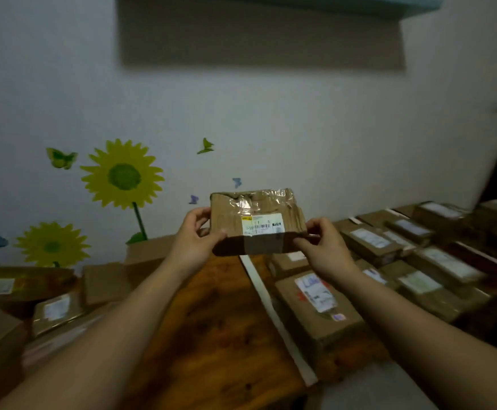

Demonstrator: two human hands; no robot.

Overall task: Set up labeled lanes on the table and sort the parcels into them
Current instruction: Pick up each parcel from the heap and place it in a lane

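Observation:
I hold a small brown cardboard parcel [256,221] up in the air over the wooden table [211,321]. It is wrapped in clear tape and its white barcode label faces me. My left hand [195,235] grips its left edge and my right hand [321,241] grips its lower right corner. A white strip [273,315] runs along the table from far to near as a lane line. To its right lie several labeled parcels in rows, the nearest one [315,309] bearing a white and red label.
More cardboard parcels [49,303] are heaped at the left of the table, one box [149,253] against the wall. Sunflower and butterfly stickers decorate the wall behind. The room is dim. Bare wood shows in the middle of the table beneath my arms.

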